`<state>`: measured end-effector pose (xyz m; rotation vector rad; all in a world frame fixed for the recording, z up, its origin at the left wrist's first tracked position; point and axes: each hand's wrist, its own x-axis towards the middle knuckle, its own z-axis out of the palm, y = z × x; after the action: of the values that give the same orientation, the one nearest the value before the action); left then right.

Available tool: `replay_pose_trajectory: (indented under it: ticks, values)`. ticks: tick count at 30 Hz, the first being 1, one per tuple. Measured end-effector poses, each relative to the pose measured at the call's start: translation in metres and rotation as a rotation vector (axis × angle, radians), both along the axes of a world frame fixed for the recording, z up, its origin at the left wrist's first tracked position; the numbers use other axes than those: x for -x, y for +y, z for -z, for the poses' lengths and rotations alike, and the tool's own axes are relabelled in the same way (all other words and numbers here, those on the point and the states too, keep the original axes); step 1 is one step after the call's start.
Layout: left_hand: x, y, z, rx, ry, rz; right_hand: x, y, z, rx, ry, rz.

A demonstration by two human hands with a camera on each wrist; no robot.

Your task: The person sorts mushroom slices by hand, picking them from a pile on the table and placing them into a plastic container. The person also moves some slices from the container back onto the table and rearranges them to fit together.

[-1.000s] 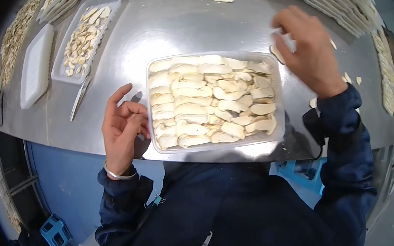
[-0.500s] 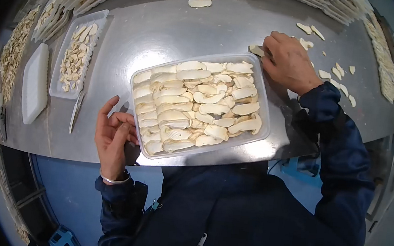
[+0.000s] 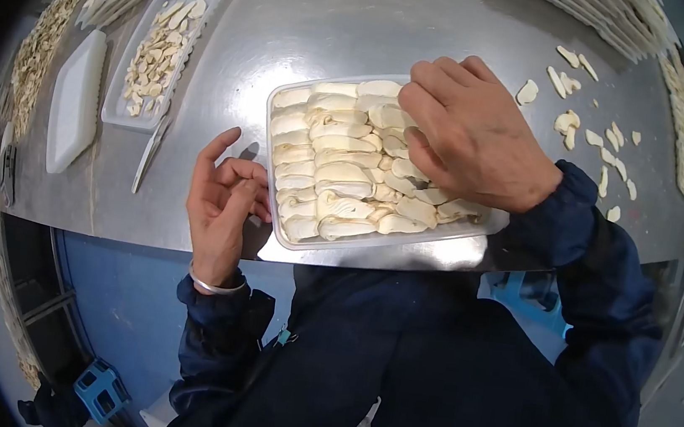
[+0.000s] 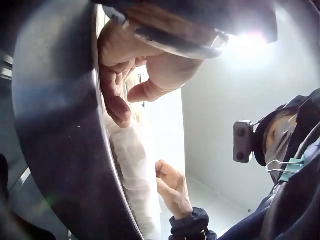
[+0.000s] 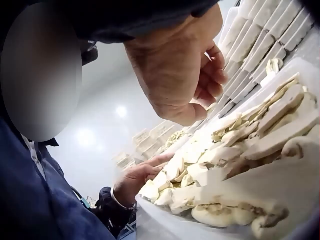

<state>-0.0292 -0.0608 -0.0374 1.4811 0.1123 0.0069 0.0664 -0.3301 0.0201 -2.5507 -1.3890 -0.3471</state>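
Since half a second ago, right hand (image 3: 473, 140) is moved over the mushroom tray (image 3: 288, 98), fingers curled; whether a slice is pinched cannot be told. Left hand (image 3: 224, 200) is rested beside, relaxed, holding nothing.

head view overhead, wrist views low, close, sharing the tray (image 3: 280, 105)

Light: bright, overhead; glare patches on steel desk (image 3: 312, 33).
Head view: fisheye bend, dark vignette corners.
Left wrist view: backlit flare, foreground blurred.
Right wrist view: near tray (image 5: 280, 185) rim soft.
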Motion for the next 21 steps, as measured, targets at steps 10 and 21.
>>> replay_pose_trajectory:
  ticks: [10, 21]
  values:
    - [0.0, 0.001, 0.004, 0.006, -0.001, 0.003, -0.006, 0.01, 0.017, 0.02, -0.085, -0.024]
    - [0.001, 0.001, 0.005, 0.032, -0.009, -0.003, -0.013, -0.017, -0.005, -0.085, -0.126, 0.115]
